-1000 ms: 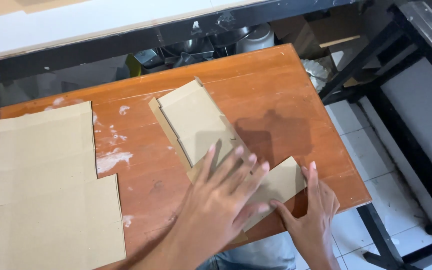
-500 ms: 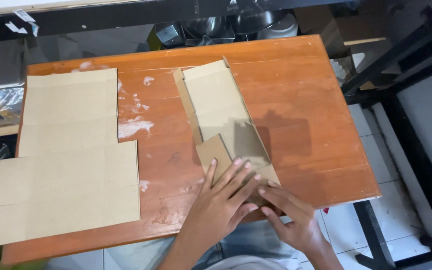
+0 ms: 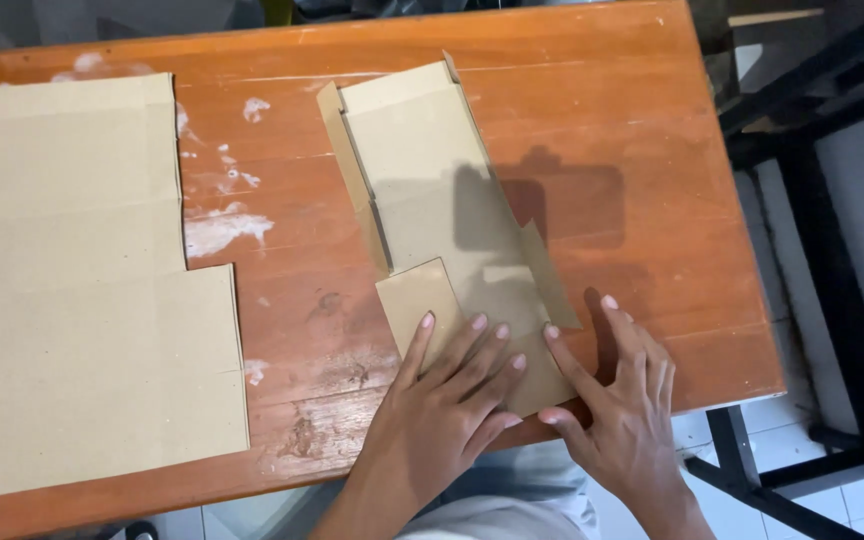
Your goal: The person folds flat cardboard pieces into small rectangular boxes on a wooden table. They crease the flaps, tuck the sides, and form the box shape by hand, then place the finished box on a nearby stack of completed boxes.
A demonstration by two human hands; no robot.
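A folded brown cardboard piece (image 3: pixel 432 190) lies lengthwise in the middle of the reddish wooden table (image 3: pixel 652 120), with side flaps folded in. My left hand (image 3: pixel 442 410) lies flat on its near end, fingers spread over a small square flap (image 3: pixel 414 305). My right hand (image 3: pixel 617 400) rests beside it at the near right corner, index finger pressing the cardboard's edge and the other fingers on the table. Neither hand grips anything.
A large flat cardboard sheet (image 3: pixel 72 290) covers the table's left part. White paint smears (image 3: pixel 222 225) mark the wood between the two pieces. A black metal frame (image 3: pixel 822 250) stands to the right over white floor tiles.
The view has moved closer and shifted right. Both hands have slid a little along the near end of the folded cardboard, and the small flap now lies flat under my left fingers.
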